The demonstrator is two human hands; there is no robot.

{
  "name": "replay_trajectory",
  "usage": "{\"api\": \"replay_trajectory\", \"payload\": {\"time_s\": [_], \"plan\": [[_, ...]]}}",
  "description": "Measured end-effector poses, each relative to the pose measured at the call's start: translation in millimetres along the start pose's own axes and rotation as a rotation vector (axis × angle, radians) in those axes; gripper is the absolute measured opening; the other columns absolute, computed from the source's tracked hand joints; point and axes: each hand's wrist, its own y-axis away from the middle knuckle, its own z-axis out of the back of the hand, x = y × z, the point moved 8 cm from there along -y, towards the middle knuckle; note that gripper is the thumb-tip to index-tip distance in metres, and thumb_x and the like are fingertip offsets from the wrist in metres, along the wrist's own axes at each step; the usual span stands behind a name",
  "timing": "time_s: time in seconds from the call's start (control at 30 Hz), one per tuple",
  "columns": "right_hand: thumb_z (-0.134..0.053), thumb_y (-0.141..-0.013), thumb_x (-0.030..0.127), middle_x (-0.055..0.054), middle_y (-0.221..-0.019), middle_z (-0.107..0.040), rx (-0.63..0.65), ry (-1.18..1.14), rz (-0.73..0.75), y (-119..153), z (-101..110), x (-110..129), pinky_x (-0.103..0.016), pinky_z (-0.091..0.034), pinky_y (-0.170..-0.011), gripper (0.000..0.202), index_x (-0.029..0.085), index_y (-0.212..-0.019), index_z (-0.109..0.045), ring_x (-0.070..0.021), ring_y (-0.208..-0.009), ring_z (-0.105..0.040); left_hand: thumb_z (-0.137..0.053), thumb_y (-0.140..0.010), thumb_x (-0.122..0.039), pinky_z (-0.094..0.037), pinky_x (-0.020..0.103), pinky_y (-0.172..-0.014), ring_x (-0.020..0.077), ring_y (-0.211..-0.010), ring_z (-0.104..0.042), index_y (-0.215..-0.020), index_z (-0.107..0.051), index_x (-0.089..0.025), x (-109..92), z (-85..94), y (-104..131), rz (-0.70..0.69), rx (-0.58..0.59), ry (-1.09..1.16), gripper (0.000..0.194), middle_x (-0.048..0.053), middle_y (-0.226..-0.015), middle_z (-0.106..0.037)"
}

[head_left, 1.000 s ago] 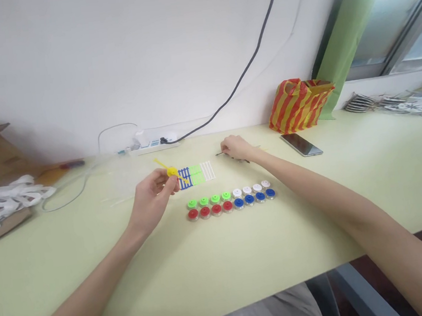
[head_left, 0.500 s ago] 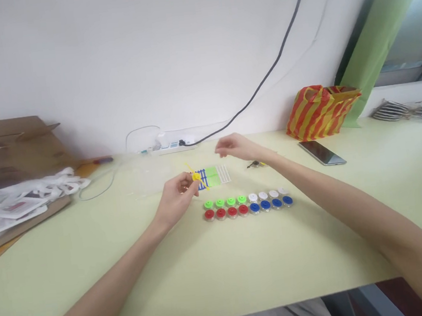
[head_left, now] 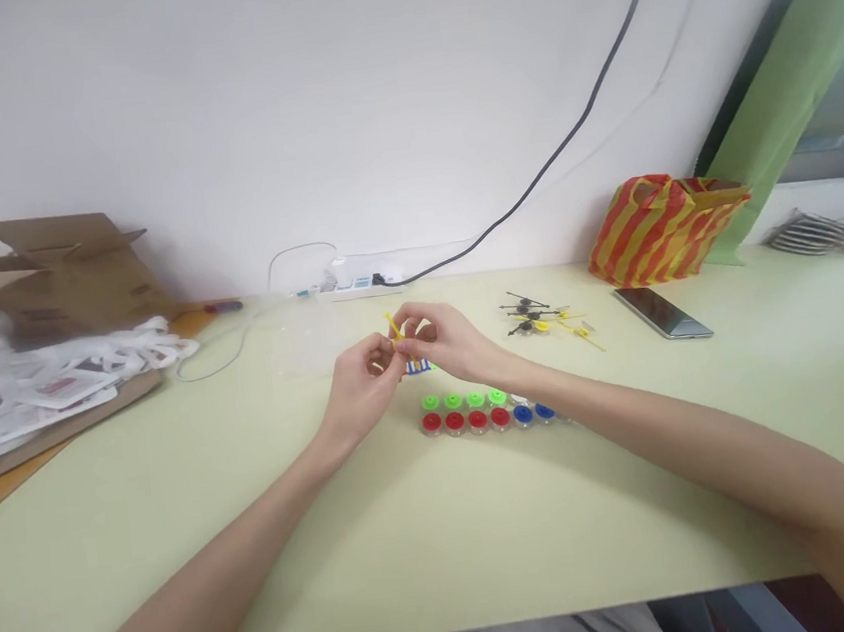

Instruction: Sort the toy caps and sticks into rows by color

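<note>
My left hand [head_left: 364,384] pinches a thin yellow arrow-shaped piece [head_left: 392,324] above the table. The fingertips of my right hand [head_left: 444,342] meet it there, closed on the same piece, so its middle is mostly hidden. Just beyond the fingers a blue strip set [head_left: 418,366] shows in part. Nearer to me stand two rows of small round clear pots with coloured tops: green tops [head_left: 464,401] behind, red tops [head_left: 466,420] and blue tops [head_left: 524,415] in front. My right wrist covers the white-topped ones and some blue.
Black arrow pieces [head_left: 526,317] and yellow ones [head_left: 580,330] lie loosely to the right. Beyond are a phone [head_left: 663,313] and a striped bag [head_left: 665,230]. A power strip [head_left: 358,284] sits by the wall. At left are a cardboard box [head_left: 79,282] and white packets [head_left: 60,389].
My right hand has come left and down to meet my left hand, closing on the yellow arrow piece. The view has shifted slightly left, and the loose arrow pieces are now uncovered.
</note>
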Motion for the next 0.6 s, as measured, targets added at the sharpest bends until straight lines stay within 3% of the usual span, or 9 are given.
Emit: {"api": "replay_trajectory", "payload": {"time_s": [0.17,0.4,0.6], "plan": [[-0.07,-0.088,0.028,0.002,-0.077,-0.064,0.0,-0.117,-0.087,2,1,-1,-0.03,-0.054,-0.068,0.015,0.023,-0.095,-0.058,-0.0156,-0.068,-0.066,-0.058,-0.094,-0.042,-0.048,0.029,-0.067,0.0161,-0.069,-0.061,-0.081,-0.061,-0.021,-10,1.6,3,-0.11,-0.003,-0.101,0.024,0.001,-0.077,-0.067],[-0.076,-0.083,0.029,0.001,-0.083,-0.066,0.02,-0.269,-0.129,2,4,-7,-0.032,-0.058,-0.074,0.02,0.023,-0.094,-0.06,-0.0152,-0.073,-0.067,-0.058,-0.094,-0.041,-0.048,0.031,-0.068,0.0168,-0.067,-0.062,-0.082,-0.063,-0.021,-10,4.8,1,-0.135,-0.016,-0.18,0.024,0.001,-0.076,-0.071],[-0.081,-0.079,0.034,0.0,-0.081,-0.066,0.036,-0.326,-0.118,0,5,-8,-0.029,-0.052,-0.07,0.025,0.021,-0.088,-0.062,-0.0136,-0.071,-0.064,-0.06,-0.094,-0.037,-0.05,0.03,-0.068,0.0161,-0.068,-0.062,-0.079,-0.064,-0.021,-16,4.4,2,-0.121,-0.027,-0.138,0.022,0.001,-0.076,-0.071]]}}
